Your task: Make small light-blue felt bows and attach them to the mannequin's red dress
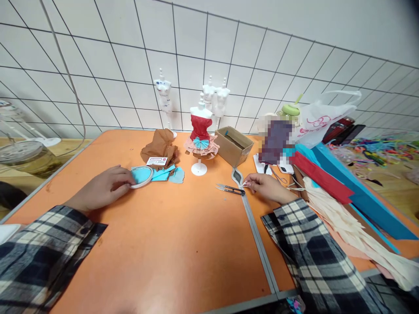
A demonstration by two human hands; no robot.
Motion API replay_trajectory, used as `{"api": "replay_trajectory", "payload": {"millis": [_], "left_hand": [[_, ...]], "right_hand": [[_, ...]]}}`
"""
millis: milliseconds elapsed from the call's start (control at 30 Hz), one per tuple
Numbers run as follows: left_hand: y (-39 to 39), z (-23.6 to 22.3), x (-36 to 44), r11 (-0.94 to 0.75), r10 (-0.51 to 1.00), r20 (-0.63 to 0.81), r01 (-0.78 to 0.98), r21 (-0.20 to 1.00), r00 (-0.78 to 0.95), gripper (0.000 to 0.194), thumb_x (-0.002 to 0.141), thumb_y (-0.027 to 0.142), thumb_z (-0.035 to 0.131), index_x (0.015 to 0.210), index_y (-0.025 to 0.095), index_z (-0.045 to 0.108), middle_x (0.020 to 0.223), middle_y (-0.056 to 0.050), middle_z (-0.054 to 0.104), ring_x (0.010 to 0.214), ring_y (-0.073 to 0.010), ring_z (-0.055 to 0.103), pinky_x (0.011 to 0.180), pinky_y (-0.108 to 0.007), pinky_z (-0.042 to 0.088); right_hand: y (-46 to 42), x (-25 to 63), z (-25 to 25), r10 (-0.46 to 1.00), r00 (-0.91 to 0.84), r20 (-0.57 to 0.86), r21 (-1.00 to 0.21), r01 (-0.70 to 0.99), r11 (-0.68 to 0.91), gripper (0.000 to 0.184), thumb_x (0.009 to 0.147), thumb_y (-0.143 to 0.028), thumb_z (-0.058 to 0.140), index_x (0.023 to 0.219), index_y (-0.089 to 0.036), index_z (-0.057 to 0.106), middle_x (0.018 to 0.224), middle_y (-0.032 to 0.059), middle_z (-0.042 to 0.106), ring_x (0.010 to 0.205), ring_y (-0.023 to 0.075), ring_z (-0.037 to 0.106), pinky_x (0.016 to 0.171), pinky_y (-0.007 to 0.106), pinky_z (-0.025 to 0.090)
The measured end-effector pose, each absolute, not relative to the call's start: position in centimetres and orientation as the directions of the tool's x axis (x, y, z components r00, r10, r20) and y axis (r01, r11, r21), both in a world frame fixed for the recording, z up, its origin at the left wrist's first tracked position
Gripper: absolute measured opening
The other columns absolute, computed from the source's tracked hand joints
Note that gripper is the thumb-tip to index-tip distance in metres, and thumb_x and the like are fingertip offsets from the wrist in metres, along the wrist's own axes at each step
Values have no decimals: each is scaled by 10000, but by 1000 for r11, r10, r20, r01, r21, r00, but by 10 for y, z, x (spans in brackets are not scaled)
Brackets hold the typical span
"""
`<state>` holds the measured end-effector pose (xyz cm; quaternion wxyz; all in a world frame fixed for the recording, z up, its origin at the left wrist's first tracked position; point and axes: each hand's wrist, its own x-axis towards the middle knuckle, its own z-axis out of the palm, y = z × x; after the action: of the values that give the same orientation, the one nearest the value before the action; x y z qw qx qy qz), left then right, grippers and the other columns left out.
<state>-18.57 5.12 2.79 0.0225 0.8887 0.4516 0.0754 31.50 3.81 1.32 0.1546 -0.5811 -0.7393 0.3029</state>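
Head view: centre-left, left hand (108, 187) has fingers on white round ring's rim (149, 179); centre-right, right hand (266, 186) pinches thin white strand (244, 183).

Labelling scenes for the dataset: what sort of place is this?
Probably a small craft or doll-dressmaking workspace. A dressed mini mannequin stands on the orange table, with snips lying near it and long coloured strips, paper or cloth, piled at the right.

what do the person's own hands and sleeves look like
The left hand and right hand are bare, without gloves. Both the left sleeve and right sleeve are long, in dark, cream and greyish plaid, with loose cuffs at the wrists. The left cuff has a dark button.
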Motion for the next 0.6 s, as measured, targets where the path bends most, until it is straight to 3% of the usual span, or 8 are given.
{"api": "replay_trajectory", "payload": {"millis": [100,200,300,400,600], "left_hand": [[52,27,-183,-548,833,176,827,128,525,291,914,273,415,1033,125,635,1041,-97,654,994,-206,540,912,-328,427],[50,27,-181,-545,833,178,833,97,524,292,911,297,444,1032,135,654,1053,-101,651,1006,-216,537,925,-336,416],[49,27,-177,-569,820,124,819,75,559,295,907,287,418,1000,162,669,1030,-81,664,986,-214,551,913,-337,422],[49,26,-174,-575,816,115,816,62,566,305,895,265,395,1007,177,664,1015,-63,679,986,-213,566,923,-340,424],[49,27,-172,-586,802,144,810,4,580,296,882,258,422,980,165,685,992,-81,680,948,-214,572,895,-348,440]], "right_hand": [[36,316,14,960,-246,-133,-585,801,125,208,871,-342,466,843,-186,601,635,-4,607,624,146,531,627,258,373],[36,316,13,968,-217,-125,-544,831,116,163,869,-324,469,836,-195,563,654,-3,611,623,148,521,616,261,363],[35,317,11,958,-256,-130,-580,803,136,127,865,-291,482,940,-198,524,632,-20,599,628,155,531,621,266,370],[34,317,10,950,-272,-156,-600,790,127,207,855,-267,509,1046,-189,491,610,-32,588,625,160,537,614,267,368],[33,314,9,922,-330,-201,-639,758,132,258,866,-313,509,1088,-190,557,597,-67,461,555,124,451,563,240,333]]}}
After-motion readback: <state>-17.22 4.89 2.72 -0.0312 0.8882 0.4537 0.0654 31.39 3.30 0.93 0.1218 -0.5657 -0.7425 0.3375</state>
